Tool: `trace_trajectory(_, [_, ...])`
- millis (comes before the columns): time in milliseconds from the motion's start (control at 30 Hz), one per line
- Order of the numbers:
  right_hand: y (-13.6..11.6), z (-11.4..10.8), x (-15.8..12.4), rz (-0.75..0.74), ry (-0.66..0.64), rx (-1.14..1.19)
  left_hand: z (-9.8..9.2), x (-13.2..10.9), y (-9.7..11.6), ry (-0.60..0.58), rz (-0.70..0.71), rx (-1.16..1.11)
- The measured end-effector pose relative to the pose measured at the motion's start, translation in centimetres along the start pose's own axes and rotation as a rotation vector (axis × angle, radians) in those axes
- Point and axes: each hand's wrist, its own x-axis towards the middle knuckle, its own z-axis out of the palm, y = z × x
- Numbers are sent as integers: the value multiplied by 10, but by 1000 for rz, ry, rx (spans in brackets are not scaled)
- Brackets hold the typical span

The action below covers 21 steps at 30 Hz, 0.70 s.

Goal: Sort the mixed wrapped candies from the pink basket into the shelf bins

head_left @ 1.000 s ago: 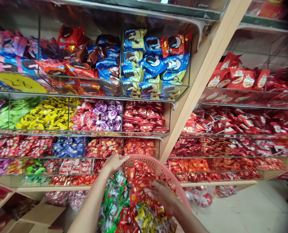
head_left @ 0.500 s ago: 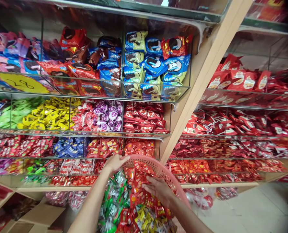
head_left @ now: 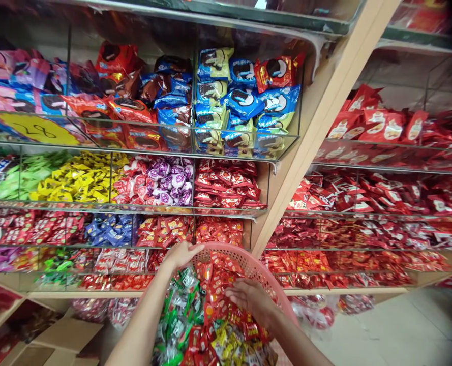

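My left hand (head_left: 182, 255) grips the rim of a pink plastic mesh basket (head_left: 250, 267) at its far side. My right hand (head_left: 251, 300) lies open, fingers spread, on the red snack packets (head_left: 220, 290) heaped in the basket. Green-and-clear wrapped sweets (head_left: 180, 310) fill the basket's near left, and yellow packets (head_left: 226, 341) lie at the bottom of the view. The basket's near side is hidden by its contents and my arms.
Clear-walled shelf bins (head_left: 226, 183) of wrapped sweets and biscuit packets rise ahead, with a wooden upright (head_left: 305, 152) and more red packets on the right. A yellow price tag (head_left: 38, 129) hangs at left. A cardboard box (head_left: 67, 335) stands low left; tiled floor (head_left: 397, 325) lies low right.
The view has drifted slightly, so the shelves sit a little further right. My right hand has shifted a little on the red packets. My left hand stays on the rim.
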Motion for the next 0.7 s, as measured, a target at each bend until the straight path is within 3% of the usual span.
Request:
trace_trajectory(267, [-3, 5, 0, 18, -13, -36, 1, 0, -1, 11, 10, 32])
trace_trajectory(467, [-17, -1, -18, -36, 0, -330, 2, 0, -2, 27, 5, 6])
trace_trajectory(567, [-36, 4, -11, -219, -14, -548, 3, 0, -3, 22, -9, 1])
trace_trajectory(700, [-68, 19, 33, -620, 42, -833, 4, 1, -4, 20, -5, -8])
